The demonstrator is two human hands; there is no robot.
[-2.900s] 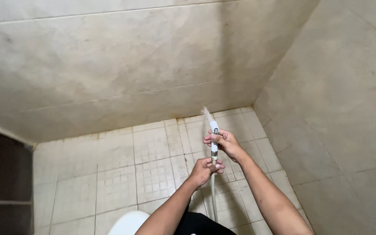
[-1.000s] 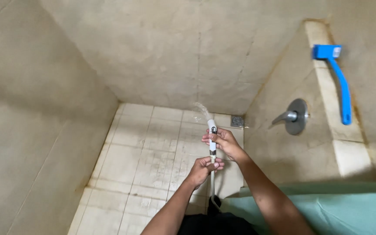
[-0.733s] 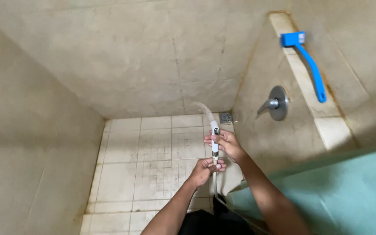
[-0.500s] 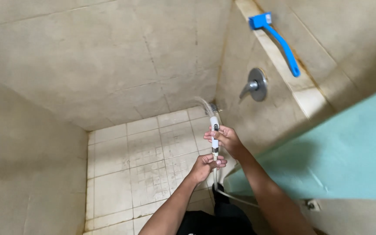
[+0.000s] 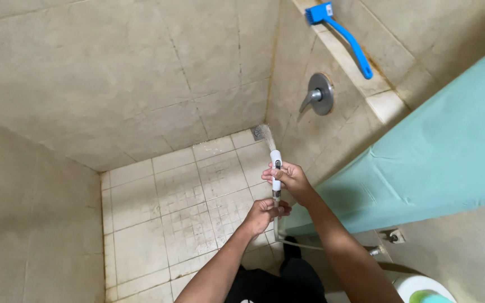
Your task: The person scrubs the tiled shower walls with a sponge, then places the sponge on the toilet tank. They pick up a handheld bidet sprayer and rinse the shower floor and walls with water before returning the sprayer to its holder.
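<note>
My right hand [image 5: 288, 179] grips a white handheld sprayer [image 5: 275, 166] upright, a thumb over its dark trigger. Water sprays from its tip toward the corner of the tiled shower floor [image 5: 169, 213]. My left hand [image 5: 264, 213] is closed around the sprayer's lower stem just below, where the pale hose [image 5: 301, 244] leads down and to the right. Both forearms reach in from the bottom edge.
Beige tiled walls enclose the stall. A metal lever valve [image 5: 318, 95] sits on the right wall above a floor drain [image 5: 259, 132]. A blue long-handled brush [image 5: 343, 35] lies on a ledge. A teal curtain [image 5: 439, 151] hangs at right; a toilet rim [image 5: 425, 287] shows bottom right.
The view has swung right from a bare wall corner to the valve, brush and curtain. Both hands have kept the same hold on the sprayer, and the water keeps spraying.
</note>
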